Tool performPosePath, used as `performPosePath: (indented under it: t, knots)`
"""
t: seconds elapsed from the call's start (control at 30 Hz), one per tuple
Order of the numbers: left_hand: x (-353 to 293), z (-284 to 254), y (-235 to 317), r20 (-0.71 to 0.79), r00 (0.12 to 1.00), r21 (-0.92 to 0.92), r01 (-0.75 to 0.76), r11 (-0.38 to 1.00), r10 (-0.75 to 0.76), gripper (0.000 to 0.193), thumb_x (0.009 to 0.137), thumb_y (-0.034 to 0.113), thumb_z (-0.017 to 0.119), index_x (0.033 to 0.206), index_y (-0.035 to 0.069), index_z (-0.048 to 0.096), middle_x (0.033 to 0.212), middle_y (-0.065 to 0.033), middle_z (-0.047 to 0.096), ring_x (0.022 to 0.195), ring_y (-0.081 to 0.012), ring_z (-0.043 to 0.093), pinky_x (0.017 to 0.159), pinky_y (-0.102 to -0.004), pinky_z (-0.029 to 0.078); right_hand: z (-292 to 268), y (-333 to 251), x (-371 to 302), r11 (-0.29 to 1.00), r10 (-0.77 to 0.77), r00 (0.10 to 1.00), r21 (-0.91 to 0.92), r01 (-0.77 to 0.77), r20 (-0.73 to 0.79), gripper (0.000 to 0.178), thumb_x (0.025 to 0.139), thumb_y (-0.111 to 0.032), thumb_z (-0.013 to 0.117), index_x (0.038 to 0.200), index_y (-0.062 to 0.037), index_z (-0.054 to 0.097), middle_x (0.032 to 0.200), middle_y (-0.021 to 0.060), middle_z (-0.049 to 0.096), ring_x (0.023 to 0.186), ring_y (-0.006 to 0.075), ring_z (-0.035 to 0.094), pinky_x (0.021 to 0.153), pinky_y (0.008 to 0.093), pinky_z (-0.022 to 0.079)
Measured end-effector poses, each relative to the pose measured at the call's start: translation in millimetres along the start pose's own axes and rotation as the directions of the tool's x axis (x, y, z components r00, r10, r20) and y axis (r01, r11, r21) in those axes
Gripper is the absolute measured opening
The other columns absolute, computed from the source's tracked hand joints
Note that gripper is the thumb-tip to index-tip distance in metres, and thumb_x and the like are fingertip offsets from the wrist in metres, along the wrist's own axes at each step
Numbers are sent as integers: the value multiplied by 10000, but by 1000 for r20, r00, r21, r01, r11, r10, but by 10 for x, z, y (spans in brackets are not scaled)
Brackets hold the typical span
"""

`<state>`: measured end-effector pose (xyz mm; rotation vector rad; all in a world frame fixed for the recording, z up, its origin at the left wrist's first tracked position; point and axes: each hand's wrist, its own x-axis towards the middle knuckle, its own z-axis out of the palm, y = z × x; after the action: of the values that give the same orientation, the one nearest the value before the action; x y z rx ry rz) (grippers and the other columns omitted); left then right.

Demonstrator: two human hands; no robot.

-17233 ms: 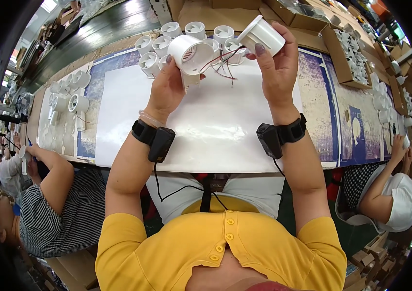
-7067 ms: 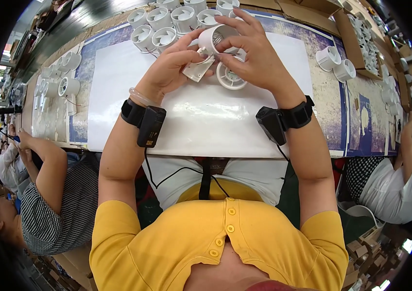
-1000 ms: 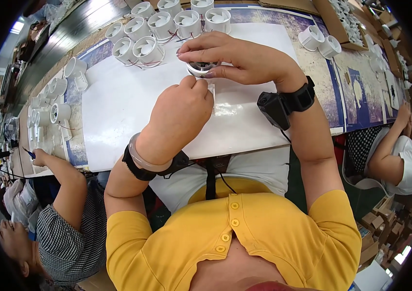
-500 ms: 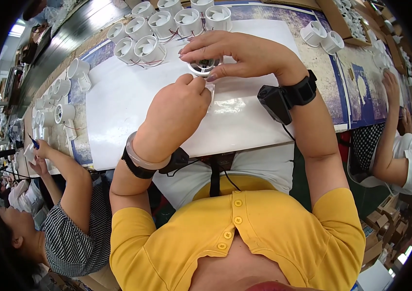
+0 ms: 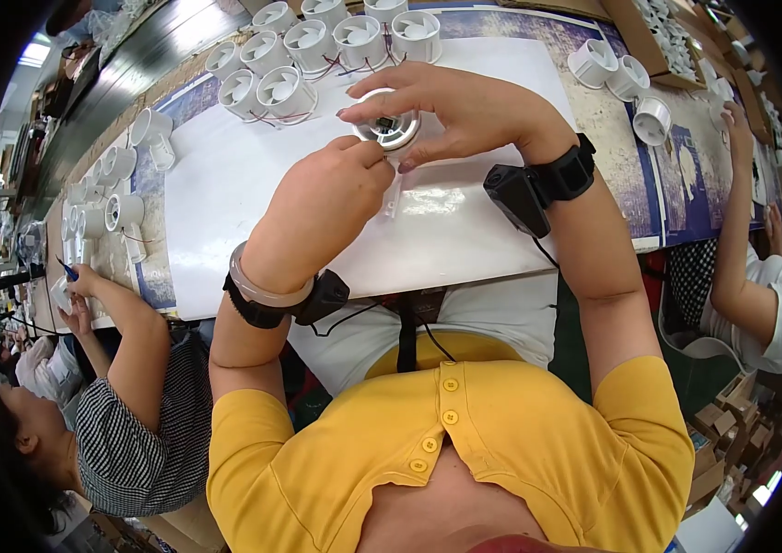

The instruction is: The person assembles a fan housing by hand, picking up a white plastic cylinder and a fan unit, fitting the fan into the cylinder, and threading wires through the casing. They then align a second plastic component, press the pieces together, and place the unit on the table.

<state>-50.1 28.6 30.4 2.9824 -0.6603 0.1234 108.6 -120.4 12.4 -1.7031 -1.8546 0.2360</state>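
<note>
A white round fan housing (image 5: 395,135) stands on the white board in front of me, with a small dark part inside its ring. My left hand (image 5: 325,205) is closed, its thumb and forefinger pinched at the housing's near left edge. The fingertips there are partly hidden by the hand itself. My right hand (image 5: 469,115) arches around the housing with fingers spread. Its forefinger reaches over the far left side, and the thumb stands a little off the near right rim. A thin pale strip (image 5: 392,198) extends toward me below the housing.
Several white fan units (image 5: 357,41) with thin wires crowd the board's far side. More units (image 5: 117,164) line the left, by a person (image 5: 147,405) holding a blue-tipped tool. At right are loose units (image 5: 652,122), a cardboard box (image 5: 649,46) of white parts and another person (image 5: 748,286).
My right fingers have spread wider, and the thumb has come away from the rim, showing more of the housing. Another white unit has appeared on the table at right.
</note>
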Motion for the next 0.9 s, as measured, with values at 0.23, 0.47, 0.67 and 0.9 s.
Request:
performPosePath:
  t: [0.23, 0.47, 0.67, 0.9]
  knots:
    - [58, -270, -112, -171, 976, -569, 14, 822, -135, 261, 896, 221, 584, 1078, 36, 609, 971, -44, 620, 929, -156, 564, 733, -260, 482, -221, 106, -124, 893, 65, 997, 449, -35, -51, 610, 747, -112, 734, 1318, -108, 519, 1307, 84, 535, 1202, 241, 496, 1043, 349, 365]
    - [372, 456, -198, -132, 735, -961, -260, -97, -665, 610, 972, 519, 347, 1339, 32, 314, 1029, -134, 612, 803, -181, 619, 686, -263, 512, -156, -44, -62, 711, 112, 984, 703, 20, -141, 554, 805, -211, 676, 1314, -66, 514, 1317, 87, 522, 1217, 197, 489, 1051, 321, 362]
    - [354, 304, -93, 49, 892, -949, -98, -299, -450, 643, 941, 587, 331, 1230, 19, 415, 1031, -136, 607, 753, -169, 629, 665, -242, 521, 29, -32, 123, 758, 169, 894, 634, 151, -415, 338, 912, -233, 564, 1217, -93, 601, 1131, 65, 621, 1015, 148, 595, 870, 273, 484]
    - [355, 417, -178, -43, 858, -999, -53, -6, -512, 813, 851, 709, 361, 1188, -19, 493, 911, -153, 649, 790, -212, 669, 661, -284, 552, 189, -102, 204, 737, 338, 864, 676, 5, -375, 279, 949, -165, 463, 1130, -23, 621, 1087, 59, 632, 1024, 128, 574, 907, 241, 436]
